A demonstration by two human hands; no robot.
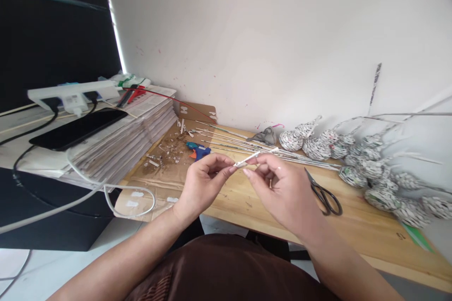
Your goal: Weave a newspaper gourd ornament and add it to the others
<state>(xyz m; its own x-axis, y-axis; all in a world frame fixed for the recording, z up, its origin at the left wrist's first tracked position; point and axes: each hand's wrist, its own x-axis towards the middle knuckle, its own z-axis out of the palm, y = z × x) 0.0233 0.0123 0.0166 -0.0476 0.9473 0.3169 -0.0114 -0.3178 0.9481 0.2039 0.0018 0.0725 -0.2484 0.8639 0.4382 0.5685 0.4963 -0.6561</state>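
Over the near edge of the wooden table, a short, thin white strip of paper (251,156), apparently rolled or folded, spans my two hands. My left hand (205,183) pinches its left end between thumb and fingertips. Thumb and forefinger of my right hand (284,193) close about its other part, the right tip sticking out above the fingers. Behind my left hand lies a blue glue gun (201,152) with an orange trigger. Long thin paper sticks (296,154) stretch across the table beyond both hands. Black-handled scissors (324,196) rest just right of my right hand.
Several woven paper gourd shapes (370,169) crowd the table's right side by the wall. A cardboard sheet (162,176) with scraps covers the left. Stacked paper (141,134) there bears a phone (79,128) and a power strip (76,89); a white cable (154,202) loops down.
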